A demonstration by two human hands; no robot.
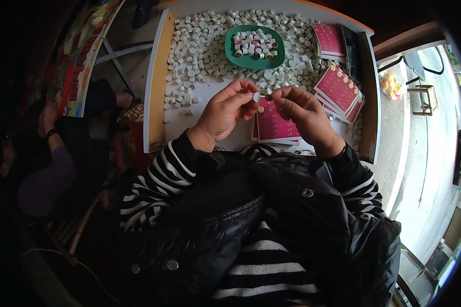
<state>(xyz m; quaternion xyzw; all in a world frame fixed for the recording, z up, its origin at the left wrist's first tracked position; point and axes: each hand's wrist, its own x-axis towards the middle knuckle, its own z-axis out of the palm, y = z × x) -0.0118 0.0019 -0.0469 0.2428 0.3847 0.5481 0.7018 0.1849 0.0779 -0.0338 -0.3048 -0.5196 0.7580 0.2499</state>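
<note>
A small white cap (256, 96) is pinched in the fingertips of the left hand (225, 112), above the near middle of the table (156, 102). A tiny dark piece (268, 96) is held in the narrow grip of the right hand (302, 115), just beside the cap. Below the hands a stack of pink sheets (274, 125) is laid. A few finished caps have been collected in the green tray (254, 47) toward the far edge; many loose white caps (194, 56) around it are judged still unprocessed.

One green tray (254, 62), countless white caps (200, 46)
</note>
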